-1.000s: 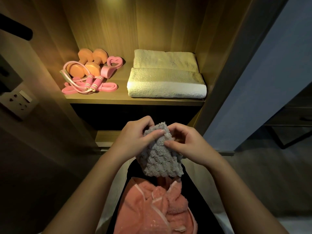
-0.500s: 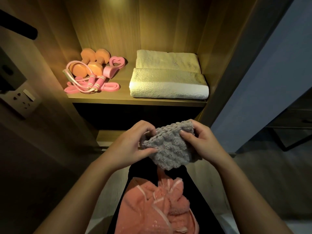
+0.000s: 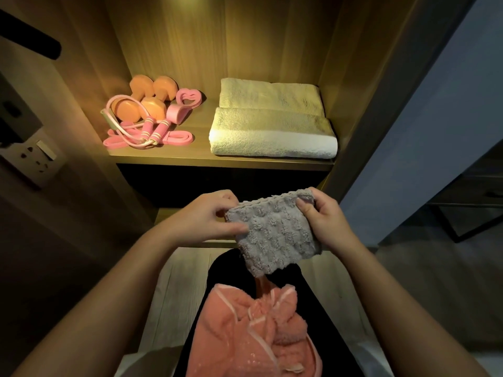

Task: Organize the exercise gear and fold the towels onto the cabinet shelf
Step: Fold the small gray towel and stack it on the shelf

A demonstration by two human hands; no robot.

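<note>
Wider apart now, both hands have drawn the gray towel (image 3: pixel 275 232) out flatter than a moment ago. The left hand (image 3: pixel 206 216) pinches its left corner at 9 o'clock, thumb on top and fingers (image 3: pixel 224 196) curled behind. The right hand (image 3: pixel 324 216) pinches the corner at 2 o'clock. Folded and nubby, the towel hangs tilted between them. It's below the cabinet shelf (image 3: pixel 201 126) at 12 o'clock and above the pink towel (image 3: pixel 253 330) at 6.

shelf (image 3: pixel 201 123) centre strip free | left: dumbbells (image 3: pixel 141 102), jump rope (image 3: pixel 136 131) | right: folded towels (image 3: pixel 272 131)
</note>
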